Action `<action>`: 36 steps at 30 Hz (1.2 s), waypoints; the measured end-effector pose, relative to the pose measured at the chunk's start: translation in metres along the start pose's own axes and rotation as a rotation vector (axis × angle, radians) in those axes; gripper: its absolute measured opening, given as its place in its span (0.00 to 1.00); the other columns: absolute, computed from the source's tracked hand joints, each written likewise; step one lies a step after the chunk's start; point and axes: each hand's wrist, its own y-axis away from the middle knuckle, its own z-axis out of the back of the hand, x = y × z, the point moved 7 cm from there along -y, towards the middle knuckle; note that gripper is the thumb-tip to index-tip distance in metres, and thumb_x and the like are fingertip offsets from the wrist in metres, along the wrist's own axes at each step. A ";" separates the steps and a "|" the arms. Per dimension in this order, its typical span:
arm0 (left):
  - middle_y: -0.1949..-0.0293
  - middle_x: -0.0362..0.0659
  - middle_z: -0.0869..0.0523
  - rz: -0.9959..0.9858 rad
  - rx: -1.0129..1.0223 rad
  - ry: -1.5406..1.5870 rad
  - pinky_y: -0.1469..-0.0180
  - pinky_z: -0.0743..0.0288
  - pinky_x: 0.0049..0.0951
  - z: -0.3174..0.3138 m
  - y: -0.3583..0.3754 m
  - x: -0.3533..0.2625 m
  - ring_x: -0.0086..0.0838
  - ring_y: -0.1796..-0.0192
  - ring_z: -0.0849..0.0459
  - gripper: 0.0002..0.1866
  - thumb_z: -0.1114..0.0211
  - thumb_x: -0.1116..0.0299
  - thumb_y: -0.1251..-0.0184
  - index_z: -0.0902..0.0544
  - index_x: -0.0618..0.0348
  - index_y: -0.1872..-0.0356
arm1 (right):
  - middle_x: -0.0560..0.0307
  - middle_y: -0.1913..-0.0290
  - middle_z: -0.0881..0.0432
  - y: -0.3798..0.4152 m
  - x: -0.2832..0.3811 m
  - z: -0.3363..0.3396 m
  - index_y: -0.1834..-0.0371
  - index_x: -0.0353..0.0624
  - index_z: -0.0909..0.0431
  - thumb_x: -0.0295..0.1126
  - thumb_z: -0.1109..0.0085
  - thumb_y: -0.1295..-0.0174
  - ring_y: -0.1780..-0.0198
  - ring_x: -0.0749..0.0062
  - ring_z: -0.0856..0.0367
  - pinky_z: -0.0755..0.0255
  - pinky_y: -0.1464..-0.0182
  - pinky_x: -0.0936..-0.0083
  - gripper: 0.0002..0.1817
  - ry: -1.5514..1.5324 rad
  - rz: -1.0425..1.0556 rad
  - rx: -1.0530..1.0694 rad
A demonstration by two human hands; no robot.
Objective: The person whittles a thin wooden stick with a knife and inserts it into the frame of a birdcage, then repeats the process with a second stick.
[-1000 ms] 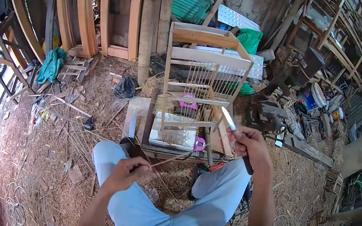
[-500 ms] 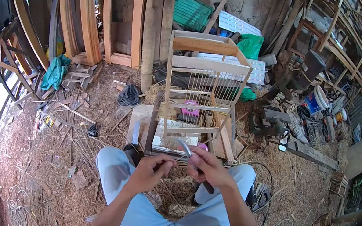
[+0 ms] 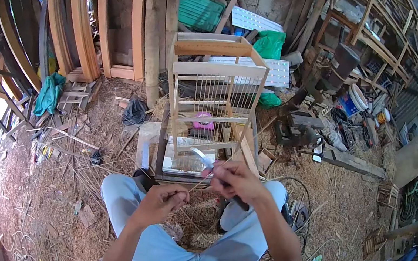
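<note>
My left hand (image 3: 162,203) is closed, its thumb and fingers pinching one end of a thin wooden stick (image 3: 200,183). The stick slants up to the right, toward my right hand (image 3: 236,182). That hand is wrapped round the dark handle of a knife (image 3: 202,157), whose pale curved blade points up and left. The blade lies close by the stick's upper end. Just beyond my hands stands a wooden cage frame (image 3: 219,70) with thin upright bars, its lower rail overlapped by the blade in this view.
A pink round object (image 3: 203,121) shows behind the cage bars. A bench vise (image 3: 299,129) stands to the right. Wooden frames (image 3: 77,11) lean at the left, and a green cloth (image 3: 49,94) hangs low there. Shavings and sticks cover the ground.
The whole scene has shifted left in view. My hands are farther apart, and more of the stick shows between them. The knife blade has tilted further to the left.
</note>
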 end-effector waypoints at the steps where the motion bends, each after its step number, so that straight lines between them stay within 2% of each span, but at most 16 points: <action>1: 0.77 0.36 0.24 0.001 0.002 0.000 0.73 0.36 0.19 0.002 0.002 0.001 0.17 0.76 0.31 0.09 0.41 0.69 0.30 0.20 0.67 0.61 | 0.64 0.77 0.28 0.004 0.007 0.008 0.51 0.35 0.22 0.36 0.52 0.28 0.83 0.86 0.40 0.51 0.83 0.86 0.16 0.047 -0.015 -0.066; 3: 0.75 0.36 0.23 0.131 0.031 0.223 0.72 0.37 0.19 0.003 0.004 0.011 0.17 0.76 0.32 0.11 0.40 0.67 0.30 0.20 0.67 0.61 | 0.64 0.77 0.27 0.012 0.020 0.025 0.52 0.35 0.21 0.36 0.50 0.29 0.83 0.87 0.42 0.51 0.83 0.86 0.15 0.068 -0.042 -0.135; 6: 0.74 0.35 0.24 0.100 0.138 0.204 0.72 0.36 0.19 0.005 0.004 0.013 0.16 0.72 0.31 0.08 0.42 0.71 0.28 0.20 0.67 0.62 | 0.65 0.76 0.24 0.018 0.030 0.028 0.51 0.35 0.20 0.37 0.50 0.29 0.83 0.88 0.41 0.49 0.82 0.86 0.16 0.209 -0.099 -0.123; 8: 0.75 0.36 0.24 0.080 0.125 0.171 0.72 0.36 0.19 0.007 0.006 0.011 0.16 0.74 0.30 0.09 0.41 0.69 0.29 0.20 0.67 0.63 | 0.64 0.76 0.24 0.023 0.032 0.032 0.51 0.35 0.21 0.37 0.50 0.28 0.83 0.88 0.41 0.48 0.82 0.86 0.16 0.195 -0.121 -0.133; 14: 0.76 0.37 0.23 0.118 0.117 0.139 0.72 0.36 0.20 0.021 0.018 0.018 0.18 0.76 0.30 0.09 0.39 0.68 0.31 0.19 0.66 0.64 | 0.64 0.79 0.27 0.035 0.043 0.061 0.57 0.33 0.20 0.36 0.47 0.30 0.84 0.88 0.43 0.52 0.83 0.86 0.15 0.159 -0.087 -0.363; 20: 0.77 0.37 0.24 0.094 0.157 0.108 0.71 0.35 0.21 0.029 0.026 0.022 0.19 0.74 0.30 0.09 0.40 0.70 0.30 0.19 0.67 0.62 | 0.67 0.79 0.28 0.057 0.060 0.107 0.55 0.33 0.22 0.37 0.46 0.31 0.85 0.90 0.44 0.53 0.84 0.87 0.16 0.118 0.014 -0.437; 22: 0.76 0.38 0.24 0.109 0.114 -0.038 0.71 0.35 0.21 0.052 0.032 0.026 0.19 0.74 0.30 0.08 0.41 0.71 0.29 0.20 0.67 0.61 | 0.65 0.76 0.25 0.082 0.088 0.144 0.53 0.34 0.21 0.34 0.45 0.32 0.82 0.88 0.39 0.49 0.83 0.88 0.14 -0.013 0.278 -0.617; 23: 0.76 0.38 0.24 0.112 0.105 -0.049 0.71 0.35 0.21 0.055 0.032 0.025 0.19 0.74 0.30 0.08 0.41 0.71 0.29 0.20 0.67 0.61 | 0.65 0.76 0.25 0.081 0.085 0.140 0.53 0.34 0.21 0.34 0.45 0.32 0.82 0.88 0.39 0.49 0.83 0.88 0.14 -0.022 0.282 -0.607; 25: 0.80 0.35 0.26 0.017 -0.008 0.065 0.72 0.36 0.20 0.047 0.024 0.015 0.17 0.75 0.31 0.08 0.44 0.73 0.29 0.20 0.67 0.62 | 0.66 0.77 0.27 0.082 0.081 0.109 0.47 0.36 0.25 0.38 0.42 0.34 0.83 0.88 0.40 0.49 0.84 0.86 0.19 0.162 0.227 -0.453; 27: 0.79 0.36 0.25 -0.028 -0.020 -0.007 0.71 0.35 0.20 0.024 0.005 0.006 0.17 0.75 0.30 0.08 0.44 0.72 0.29 0.20 0.67 0.63 | 0.64 0.77 0.26 0.056 0.026 0.061 0.40 0.40 0.28 0.36 0.43 0.34 0.82 0.86 0.38 0.46 0.82 0.86 0.21 0.302 -0.064 -0.414; 28: 0.79 0.36 0.24 -0.071 -0.033 -0.081 0.71 0.33 0.20 0.011 -0.006 0.000 0.17 0.75 0.29 0.09 0.44 0.71 0.28 0.20 0.67 0.63 | 0.63 0.76 0.25 0.034 -0.011 0.035 0.37 0.43 0.31 0.33 0.49 0.31 0.81 0.85 0.38 0.45 0.81 0.86 0.20 0.177 0.154 -0.072; 30: 0.77 0.40 0.19 -0.092 -0.084 -0.155 0.68 0.30 0.24 -0.007 -0.018 -0.012 0.22 0.76 0.25 0.07 0.42 0.72 0.31 0.19 0.66 0.62 | 0.64 0.74 0.24 0.012 -0.007 -0.022 0.36 0.41 0.31 0.32 0.53 0.28 0.79 0.85 0.34 0.42 0.80 0.86 0.19 0.076 -0.048 0.022; 32: 0.71 0.45 0.15 -0.415 -0.205 -0.613 0.71 0.31 0.29 -0.016 -0.016 -0.043 0.31 0.74 0.21 0.06 0.40 0.75 0.34 0.19 0.66 0.59 | 0.64 0.75 0.25 0.007 -0.010 -0.009 0.40 0.39 0.28 0.33 0.53 0.28 0.80 0.86 0.36 0.42 0.80 0.86 0.17 0.061 -0.018 -0.047; 33: 0.70 0.45 0.14 -0.352 -0.287 -0.636 0.64 0.29 0.34 -0.016 -0.011 -0.052 0.37 0.70 0.18 0.05 0.36 0.77 0.41 0.19 0.61 0.64 | 0.65 0.75 0.25 0.002 -0.008 -0.004 0.44 0.37 0.24 0.34 0.54 0.27 0.81 0.86 0.37 0.43 0.80 0.86 0.16 0.054 0.011 -0.104; 34: 0.70 0.45 0.14 -0.343 -0.286 -0.640 0.64 0.29 0.34 -0.015 -0.009 -0.050 0.37 0.70 0.18 0.05 0.36 0.77 0.41 0.19 0.61 0.64 | 0.65 0.75 0.25 0.002 -0.005 -0.002 0.44 0.37 0.24 0.34 0.54 0.27 0.81 0.86 0.37 0.43 0.80 0.86 0.16 0.046 0.008 -0.101; 36: 0.71 0.43 0.14 -0.618 -0.386 -0.840 0.64 0.33 0.32 -0.020 0.003 -0.059 0.34 0.72 0.20 0.06 0.36 0.77 0.41 0.17 0.58 0.63 | 0.66 0.76 0.26 0.009 0.012 0.012 0.52 0.35 0.20 0.36 0.53 0.27 0.82 0.88 0.39 0.44 0.80 0.87 0.16 0.038 0.039 -0.179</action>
